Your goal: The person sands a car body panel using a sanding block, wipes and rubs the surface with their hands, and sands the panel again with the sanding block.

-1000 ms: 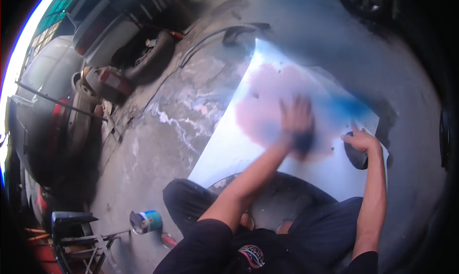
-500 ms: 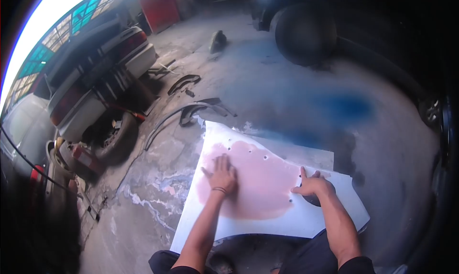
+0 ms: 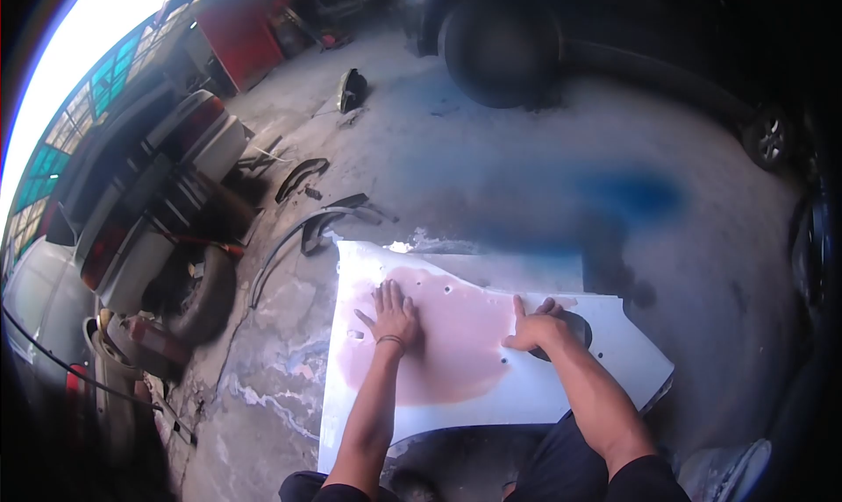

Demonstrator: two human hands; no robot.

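A white panel (image 3: 526, 402) with several small holes and one large dark opening lies in front of me, over my legs. A broad pinkish patch (image 3: 456, 344) covers much of its left and middle part. My left hand (image 3: 390, 316) rests flat on the patch's upper left, fingers spread, a thin band at the wrist. Beside the large opening, my right hand (image 3: 537, 327) touches the panel near the patch's right edge, index finger and thumb apart, other fingers partly curled. Neither hand holds anything.
Curved dark strips (image 3: 303, 179) lie on the concrete floor beyond the panel's left corner. Vehicle parts and a tire (image 3: 206, 296) are at the left. A dark vehicle with a wheel (image 3: 500, 46) stands at the back, and a red cabinet (image 3: 237, 42) is at the back left.
The view has tilted up and shifted, showing more floor ahead. My left hand, blurred over the patch's middle earlier, is now at its upper left. My right hand remains by the large opening.
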